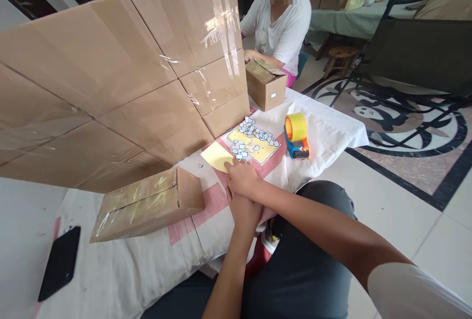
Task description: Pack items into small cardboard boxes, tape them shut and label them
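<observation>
My right hand (241,177) is closed, its fingertips at the lower right corner of a plain yellow sheet (217,157). Beneath it lies my left hand (245,213), partly covered by the right one; its fingers are mostly hidden. Just beyond my hands, many small white labels with blue edges (262,134) are scattered over a yellow printed panel (263,154) on the cloth. To the right stands a blue and orange tape dispenser (300,149) with a roll of yellow tape (298,127).
Big stacked cartons (147,63) wall off the far left side. A taped carton (147,206) lies nearer, with a black phone (59,262) at left. Across the table, a person in a white shirt (287,29) sits behind a small labelled carton (266,85). A dark chair (420,53) stands right.
</observation>
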Tool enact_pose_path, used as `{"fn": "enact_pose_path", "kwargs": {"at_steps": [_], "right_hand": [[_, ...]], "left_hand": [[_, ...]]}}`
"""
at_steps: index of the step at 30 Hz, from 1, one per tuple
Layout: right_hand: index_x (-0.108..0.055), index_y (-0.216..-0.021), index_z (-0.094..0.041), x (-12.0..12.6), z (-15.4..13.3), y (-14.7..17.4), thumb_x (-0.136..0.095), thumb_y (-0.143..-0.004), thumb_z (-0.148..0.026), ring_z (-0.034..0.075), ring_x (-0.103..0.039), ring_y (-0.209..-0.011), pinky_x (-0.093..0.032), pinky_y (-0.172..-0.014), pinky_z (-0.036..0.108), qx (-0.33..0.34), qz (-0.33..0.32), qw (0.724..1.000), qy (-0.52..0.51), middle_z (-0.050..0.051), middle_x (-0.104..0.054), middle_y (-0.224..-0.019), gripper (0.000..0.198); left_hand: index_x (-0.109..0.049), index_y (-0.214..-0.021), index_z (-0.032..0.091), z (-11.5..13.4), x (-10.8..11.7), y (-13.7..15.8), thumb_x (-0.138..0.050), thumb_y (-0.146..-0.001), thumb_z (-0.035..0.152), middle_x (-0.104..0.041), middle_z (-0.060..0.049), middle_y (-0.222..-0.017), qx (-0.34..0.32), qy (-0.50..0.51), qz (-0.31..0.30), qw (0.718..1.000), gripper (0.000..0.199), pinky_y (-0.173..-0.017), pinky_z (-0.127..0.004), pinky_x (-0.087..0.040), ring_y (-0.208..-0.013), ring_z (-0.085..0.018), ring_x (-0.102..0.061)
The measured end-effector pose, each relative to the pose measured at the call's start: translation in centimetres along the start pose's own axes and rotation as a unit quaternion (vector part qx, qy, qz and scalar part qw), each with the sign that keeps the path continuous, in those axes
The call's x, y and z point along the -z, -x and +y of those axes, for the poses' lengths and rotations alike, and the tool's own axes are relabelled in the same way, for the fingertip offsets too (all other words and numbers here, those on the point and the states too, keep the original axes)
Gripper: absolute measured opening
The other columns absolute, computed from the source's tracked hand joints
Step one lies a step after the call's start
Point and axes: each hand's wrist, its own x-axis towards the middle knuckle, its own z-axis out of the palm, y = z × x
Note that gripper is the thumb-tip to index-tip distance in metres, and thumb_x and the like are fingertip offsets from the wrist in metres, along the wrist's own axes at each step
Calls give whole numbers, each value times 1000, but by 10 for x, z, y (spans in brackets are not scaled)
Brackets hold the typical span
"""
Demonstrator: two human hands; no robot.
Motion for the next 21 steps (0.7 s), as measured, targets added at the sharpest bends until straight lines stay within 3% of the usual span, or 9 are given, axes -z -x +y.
{"fn": "enact_pose_path", "kwargs": {"at_steps": [3,6,9,12,16,21], "right_hand": [[-55,-130,-19,2,14,-5,-56,-91,-30,30,-67,-108,-53,-83,39,31,-8,999,-35,14,-66,-129,40],[-45,-145,-20,-2,25,-12,-58,-90,-38,29,-61,-125,-52,-94,38,71,-29,992,-101,13,-58,-145,60],[-31,-158,-12,-12,29,-18,-64,-87,-47,36,-35,-150,-37,-116,46,109,-83,980,-145,21,-33,-164,86],[-25,-161,-9,-22,27,-18,-69,-83,-52,38,-14,-157,-17,-125,52,149,-113,974,-128,22,-16,-169,99],[-28,-161,-13,-25,23,-16,-64,-88,-51,34,-15,-157,-14,-127,49,203,-113,960,-154,18,-20,-169,89],[-32,-160,-25,-15,25,-21,-42,-101,-54,29,-22,-156,-21,-126,46,198,-105,942,-248,8,-31,-167,67]], "left_hand": [[-56,-141,18,1,0,3,-57,-88,34,-60,-16,-144,7,17,24,1000,56,-120,-57,-26,-141,-37,-44],[-50,-146,13,2,0,4,-56,-89,35,-55,-19,-149,6,16,43,999,61,-121,-58,-24,-145,-36,-40],[-54,-142,14,3,0,2,-55,-90,36,-61,-18,-142,1,6,47,999,57,-120,-53,-29,-142,-34,-45],[-62,-135,16,3,0,3,-58,-87,33,-69,-15,-130,23,-7,47,999,51,-114,-51,-38,-132,-34,-55],[-65,-129,5,1,-2,14,-58,-87,33,-70,-24,-124,57,-29,67,996,50,-110,-56,-41,-130,-41,-55],[-52,-141,3,-6,-9,33,-51,-94,37,-55,-26,-146,38,-67,76,994,57,-119,-56,-33,-141,-38,-47]]}}
